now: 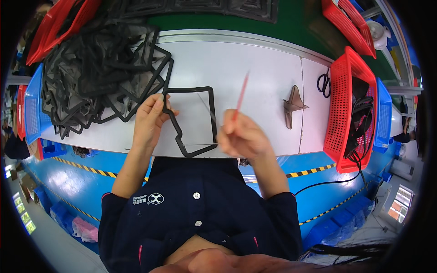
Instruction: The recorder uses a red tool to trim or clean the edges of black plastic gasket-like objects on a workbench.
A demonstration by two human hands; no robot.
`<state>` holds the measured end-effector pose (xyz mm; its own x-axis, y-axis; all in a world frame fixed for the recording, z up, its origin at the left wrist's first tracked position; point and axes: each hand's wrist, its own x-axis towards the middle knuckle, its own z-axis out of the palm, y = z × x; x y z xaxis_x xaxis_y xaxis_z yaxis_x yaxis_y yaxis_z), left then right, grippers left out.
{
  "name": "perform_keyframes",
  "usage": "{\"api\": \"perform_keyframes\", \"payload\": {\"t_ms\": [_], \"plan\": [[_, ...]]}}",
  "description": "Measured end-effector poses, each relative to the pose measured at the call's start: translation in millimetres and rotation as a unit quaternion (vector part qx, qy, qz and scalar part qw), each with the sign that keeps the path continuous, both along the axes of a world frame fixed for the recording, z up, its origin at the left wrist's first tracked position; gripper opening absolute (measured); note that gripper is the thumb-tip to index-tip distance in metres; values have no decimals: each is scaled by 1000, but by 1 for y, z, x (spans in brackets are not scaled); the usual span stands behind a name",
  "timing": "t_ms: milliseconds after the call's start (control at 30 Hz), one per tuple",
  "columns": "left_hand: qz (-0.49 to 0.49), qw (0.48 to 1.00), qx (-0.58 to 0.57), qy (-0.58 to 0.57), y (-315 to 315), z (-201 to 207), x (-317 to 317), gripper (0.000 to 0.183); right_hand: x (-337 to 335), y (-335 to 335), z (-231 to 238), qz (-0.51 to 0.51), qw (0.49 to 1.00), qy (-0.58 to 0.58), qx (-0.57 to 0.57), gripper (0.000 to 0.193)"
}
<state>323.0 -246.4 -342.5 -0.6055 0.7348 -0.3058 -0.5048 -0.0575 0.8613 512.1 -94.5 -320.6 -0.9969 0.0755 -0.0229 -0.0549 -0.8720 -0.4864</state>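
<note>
My left hand (152,116) is closed around the left side of a black rubber frame gasket (213,109), pinching it between thumb and fingers. The gasket has a stepped left edge and stands over the near part of the white table. My right hand (243,136), smeared by motion, is closed on a thin red pen-like stick (242,93) that points up and away. It is beside the gasket's right edge; whether its fingers touch the rubber I cannot tell. A thin straight line crosses the gasket's lower opening, too fine to identify.
A tangled heap of black gaskets (104,68) covers the table's left. To the right lie a brownish translucent winged piece (294,107) and black-handled scissors (324,85). A red basket (337,104) with black cables stands at the right edge. Black moulded panels (200,6) lie beyond on green.
</note>
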Motion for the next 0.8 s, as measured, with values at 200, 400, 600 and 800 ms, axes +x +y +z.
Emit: {"api": "perform_keyframes", "payload": {"t_ms": [200, 400, 600, 800], "plan": [[86, 996, -17, 13, -34, 1, -35, 22, 121, 109, 2, -511, 845, -102, 122, 18], [50, 998, -2, 24, -22, 12, -42, 17, 124, 100, -24, -448, 657, -421, 435, 17], [-81, 989, -40, 119, 72, 60, -25, 22, 93, 85, -1, -372, 452, -411, 699, 13], [-128, 945, -117, 277, 120, 20, -37, 22, 100, 86, -9, -435, 418, -424, 675, 11]]}}
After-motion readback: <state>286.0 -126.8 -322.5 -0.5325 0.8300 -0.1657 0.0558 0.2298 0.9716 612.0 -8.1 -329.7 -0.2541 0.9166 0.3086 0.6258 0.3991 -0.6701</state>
